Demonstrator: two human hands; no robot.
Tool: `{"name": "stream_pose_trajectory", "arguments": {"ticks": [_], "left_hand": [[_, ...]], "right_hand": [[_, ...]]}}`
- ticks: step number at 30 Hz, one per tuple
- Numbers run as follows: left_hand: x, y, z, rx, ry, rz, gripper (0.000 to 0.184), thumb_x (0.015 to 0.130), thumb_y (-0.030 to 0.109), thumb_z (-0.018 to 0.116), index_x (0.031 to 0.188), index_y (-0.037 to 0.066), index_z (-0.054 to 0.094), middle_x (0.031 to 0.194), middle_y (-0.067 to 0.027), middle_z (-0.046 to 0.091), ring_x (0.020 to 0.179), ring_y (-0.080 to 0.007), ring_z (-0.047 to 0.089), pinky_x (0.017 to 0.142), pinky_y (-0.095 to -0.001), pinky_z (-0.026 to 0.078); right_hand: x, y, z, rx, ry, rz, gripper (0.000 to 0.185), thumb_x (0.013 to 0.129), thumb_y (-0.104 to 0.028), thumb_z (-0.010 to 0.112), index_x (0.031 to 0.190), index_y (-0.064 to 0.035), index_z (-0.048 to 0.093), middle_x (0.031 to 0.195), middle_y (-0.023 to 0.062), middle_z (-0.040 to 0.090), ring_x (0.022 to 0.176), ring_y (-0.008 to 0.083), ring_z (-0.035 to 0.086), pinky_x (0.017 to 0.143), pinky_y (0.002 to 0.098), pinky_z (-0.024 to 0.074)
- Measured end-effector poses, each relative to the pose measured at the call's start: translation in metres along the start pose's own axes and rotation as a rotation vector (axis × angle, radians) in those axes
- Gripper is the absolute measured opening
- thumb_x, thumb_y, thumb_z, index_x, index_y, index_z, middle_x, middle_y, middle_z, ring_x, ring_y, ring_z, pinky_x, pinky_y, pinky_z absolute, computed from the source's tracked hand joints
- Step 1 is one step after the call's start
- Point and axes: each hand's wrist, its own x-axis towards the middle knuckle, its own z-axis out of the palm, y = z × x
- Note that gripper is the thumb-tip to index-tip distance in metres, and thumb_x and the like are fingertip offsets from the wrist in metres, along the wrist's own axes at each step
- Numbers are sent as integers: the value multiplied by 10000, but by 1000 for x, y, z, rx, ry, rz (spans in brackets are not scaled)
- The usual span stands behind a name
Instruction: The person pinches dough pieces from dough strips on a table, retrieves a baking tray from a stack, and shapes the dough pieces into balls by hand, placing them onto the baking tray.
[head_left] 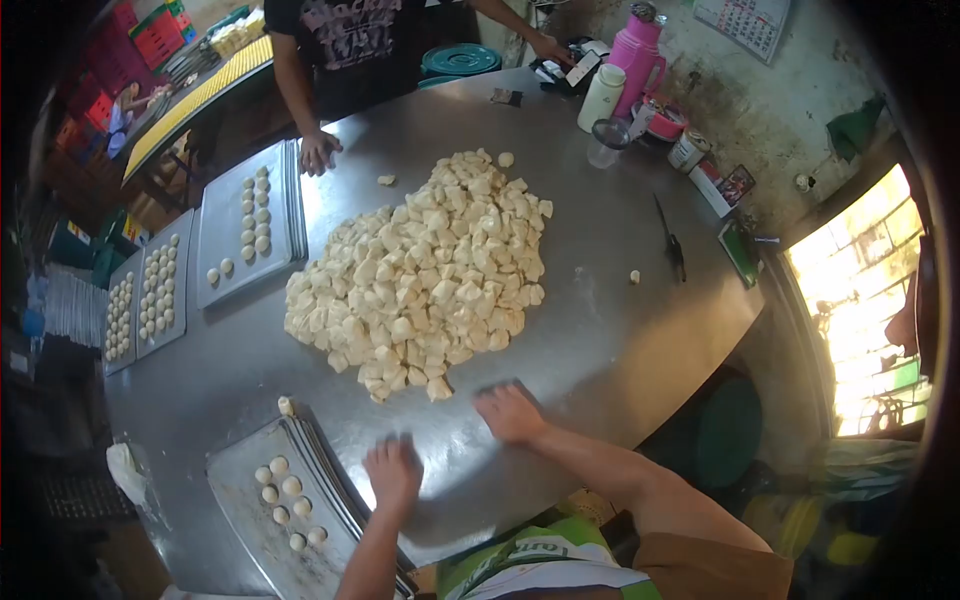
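My left hand (393, 468) is palm down, low over the metal table, just right of a near stack of trays (235, 468). Motion blurs its fingers, and its palm side is hidden. Farther right, my right hand (508, 412) is cupped palm down on the tabletop, fingers curled together; whatever is beneath it cannot be made out. Beyond both hands lies a large heap of cut dough pieces (425, 265), touching neither. Several round dough balls (291, 485) sit on the near tray. One small dough piece (286, 405) rests at that stack's far corner.
Across the metal table (590, 340) stands another person (345, 50), one hand beside a stack of trays (235, 270) with dough balls. More filled trays (165, 290) are at the left. A knife (672, 245), a pink thermos (636, 60) and a pale bottle (601, 98) stand or lie right.
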Motion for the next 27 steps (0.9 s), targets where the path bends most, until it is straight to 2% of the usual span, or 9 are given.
{"name": "stream_pose_trajectory", "arguments": {"ticks": [1,3,5,7,10,12,15,22,27], "left_hand": [[25,-5,14,6,64,7,193,873,143,610,1047,60,618,1016,-194,641,907,-396,596,788,-528,428],[88,16,13,-112,-196,-224,128,875,165,615,942,59,648,902,-190,662,830,-405,610,734,-533,442],[80,25,37,-128,120,-92,145,875,213,642,823,78,646,814,-162,646,794,-386,615,716,-528,440],[49,28,47,-175,18,-42,156,878,222,654,892,67,644,916,-146,645,879,-366,603,757,-505,449],[-6,11,-12,-307,-4,-53,160,866,160,670,981,51,648,1018,-158,630,954,-364,592,829,-485,472],[-44,1,-40,-523,-105,-29,222,849,91,685,1061,39,644,1103,-175,611,1025,-371,583,892,-465,489],[-107,-29,-97,-679,21,-145,317,818,-12,688,1127,33,633,1176,-197,586,1063,-395,587,949,-434,496],[-208,-101,-195,-427,191,-347,283,840,-4,690,1115,22,628,1128,-193,608,1041,-399,598,906,-447,506],[-219,-137,-172,-328,181,-324,278,835,31,712,1103,24,637,1106,-180,616,1013,-387,600,879,-447,503]], "right_hand": [[26,0,5,-43,-29,61,208,893,-159,548,1071,-100,639,928,152,655,831,327,614,776,459,464],[62,5,36,-150,76,54,150,906,-192,572,999,-90,630,906,176,650,823,375,617,778,480,475],[82,-20,35,113,87,397,205,888,-222,638,1026,-71,645,907,178,651,825,415,618,802,490,485],[67,-40,11,331,90,435,247,849,-175,693,1057,-50,647,941,178,643,893,419,618,824,480,490],[19,-68,-13,262,87,278,269,824,-79,681,1085,-28,639,1011,192,625,980,417,600,834,472,490],[1,-93,-22,225,27,341,272,807,-38,666,1074,-13,624,1056,205,605,1047,412,575,854,460,487],[10,-156,-10,332,-48,239,282,799,-48,678,1073,-9,623,1081,202,604,1041,407,578,886,464,478],[42,-354,-5,373,-32,-247,232,763,-188,754,960,-110,659,900,78,619,944,281,586,861,446,385],[46,-376,50,265,-146,-337,222,745,-192,774,932,-133,671,896,38,632,938,241,584,837,428,353]]}}
